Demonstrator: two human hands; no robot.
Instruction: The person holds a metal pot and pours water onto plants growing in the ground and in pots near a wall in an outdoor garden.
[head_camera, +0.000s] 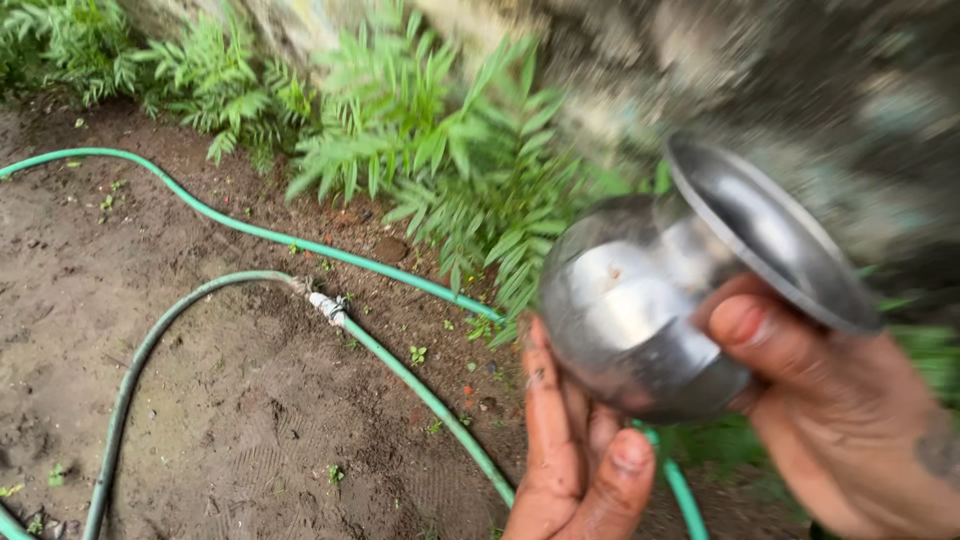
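Observation:
A shiny round steel pot (650, 300) with a flared rim is tilted on its side in front of me, its mouth turned to the upper right. My right hand (830, 410) grips it at the neck, thumb across the metal. My left hand (575, 460) cups under the pot's round belly, fingers muddy. The pot and hands are blurred.
A green garden hose (240, 228) winds over bare brown soil (200, 400), with a white taped joint (327, 307) where two lengths meet. Fern-like green plants (440, 150) grow along a rough stone wall (800, 70) at the top.

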